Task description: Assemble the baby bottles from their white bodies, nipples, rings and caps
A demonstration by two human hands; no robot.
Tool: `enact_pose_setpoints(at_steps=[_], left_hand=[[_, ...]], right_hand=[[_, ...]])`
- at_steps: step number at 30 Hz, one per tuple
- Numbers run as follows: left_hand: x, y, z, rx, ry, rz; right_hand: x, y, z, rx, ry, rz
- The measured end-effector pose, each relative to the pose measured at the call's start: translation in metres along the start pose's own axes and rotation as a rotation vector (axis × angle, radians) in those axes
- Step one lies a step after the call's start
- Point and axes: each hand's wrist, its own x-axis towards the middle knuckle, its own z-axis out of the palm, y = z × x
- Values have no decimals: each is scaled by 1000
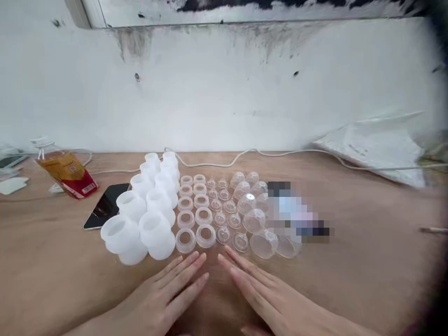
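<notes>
Left hand (159,296) and right hand (280,303) stretched backs-up before the rows, fingers (189,273) straight, released. On the tabletop (367,224), left to right, stood white bottles (157,235), ring collars (206,243), clear nipples (219,218), domed caps (254,221), each two columns wide. Left fingers were nearest the ring collars; right fingers, the clear nipples.

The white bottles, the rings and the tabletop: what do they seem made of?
White bottles: probably plastic, matte, judging by milky walls. Rings: likely plastic, slightly shiny, brown showing faintly through. Tabletop: smooth, streaked brown, so perhaps wood or laminate.
</notes>
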Motion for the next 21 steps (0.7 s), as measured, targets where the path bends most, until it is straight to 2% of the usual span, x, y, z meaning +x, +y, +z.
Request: enact_pose_setpoints(at_steps=[3,7,16,21], left_hand=[[0,-1,3,-21,-39,73],[1,-3,4,-43,-40,134],[1,-4,5,26,-19,157],[3,-3,-2,90,-39,165]], right_hand=[[6,1,-8,71,-133,-58],[10,0,-17,111,-249,-56],[12,-1,-14,182,-193,-36],[12,-1,-12,213,-160,-27]])
